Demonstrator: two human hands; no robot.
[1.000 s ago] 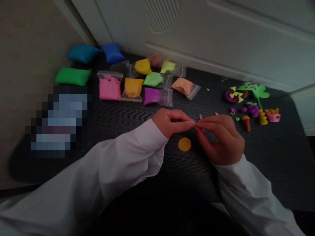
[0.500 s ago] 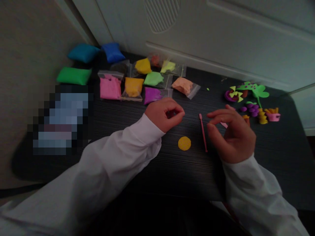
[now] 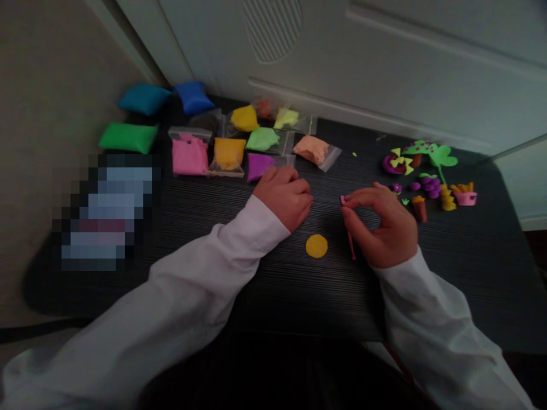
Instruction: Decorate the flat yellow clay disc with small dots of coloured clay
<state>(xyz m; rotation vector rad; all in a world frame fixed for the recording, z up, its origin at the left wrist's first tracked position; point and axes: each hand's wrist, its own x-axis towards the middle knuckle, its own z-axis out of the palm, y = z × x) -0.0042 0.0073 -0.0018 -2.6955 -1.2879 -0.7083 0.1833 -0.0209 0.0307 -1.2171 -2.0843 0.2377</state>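
The person wears loose, creased white sleeves (image 3: 183, 285) with cuffs (image 3: 270, 219).

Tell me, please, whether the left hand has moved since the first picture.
Yes: the left hand has moved leftward, judged against the yellow disc.

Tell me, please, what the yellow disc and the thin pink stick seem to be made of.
Yellow disc: probably soft modelling clay, matte, with a faintly mottled face. Thin pink stick: likely smooth plastic, judging by its slim, straight shape; the right hand hides part, so clay is possible.
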